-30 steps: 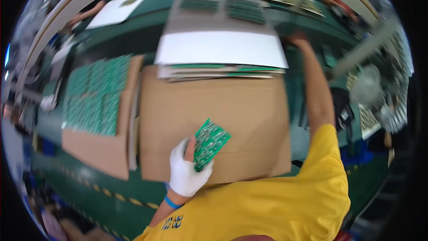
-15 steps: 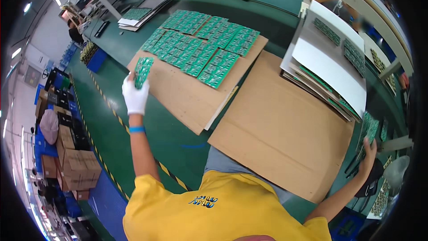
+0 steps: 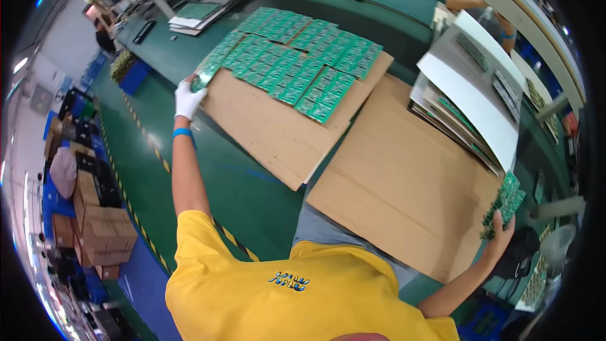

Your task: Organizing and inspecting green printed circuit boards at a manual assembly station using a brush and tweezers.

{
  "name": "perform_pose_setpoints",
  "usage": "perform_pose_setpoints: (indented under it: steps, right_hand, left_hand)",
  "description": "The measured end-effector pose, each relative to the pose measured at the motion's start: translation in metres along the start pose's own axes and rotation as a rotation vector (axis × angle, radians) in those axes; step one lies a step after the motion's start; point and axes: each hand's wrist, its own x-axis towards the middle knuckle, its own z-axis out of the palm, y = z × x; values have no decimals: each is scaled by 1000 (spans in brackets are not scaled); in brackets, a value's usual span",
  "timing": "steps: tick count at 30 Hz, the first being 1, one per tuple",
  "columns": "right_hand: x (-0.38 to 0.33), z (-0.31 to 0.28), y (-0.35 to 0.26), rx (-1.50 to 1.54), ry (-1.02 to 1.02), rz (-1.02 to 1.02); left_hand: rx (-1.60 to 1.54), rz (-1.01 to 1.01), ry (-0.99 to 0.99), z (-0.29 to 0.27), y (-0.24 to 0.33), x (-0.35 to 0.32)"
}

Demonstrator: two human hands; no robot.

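Observation:
In a white glove, my left hand [image 3: 188,100] is closed on a green circuit board [image 3: 203,78] at the left edge of a brown cardboard sheet [image 3: 259,136]. That board lies low against the cardboard, beside the rows of green circuit boards [image 3: 268,63] spread over it. My right hand [image 3: 502,230], ungloved, grips another green circuit board [image 3: 507,197] at the far right, thumb on its face. This one is tilted up above the right edge of a second cardboard sheet [image 3: 404,177]. Whether it is one board or more cannot be made out.
A stack of white and brown sheets [image 3: 467,82] with boards between them leans at the right. A metal frame [image 3: 555,44] runs along that side. Across the bench sits another person [image 3: 470,0]. Further boards and sheets [image 3: 202,12] lie back left, near a blue bin [image 3: 134,79].
My left hand has brought its board down to the cardboard's left edge, beside the laid rows. My right hand has drawn its board nearer, towards the second cardboard sheet.

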Motion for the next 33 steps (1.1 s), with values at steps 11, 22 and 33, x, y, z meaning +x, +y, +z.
perform_pose_setpoints:
  steps: [11,22,33]
  right_hand:
    - [-42,73,-38,-173,-290,34]
    - [-83,276,-100,-283,-983,-404]
    - [-99,371,-113,-409,-946,-713]
  left_hand:
    - [170,13,74,-30,21,-10]
    - [-1292,-170,-648,-11,332,-183]
    - [-1169,-387,163,-24,179,-127]
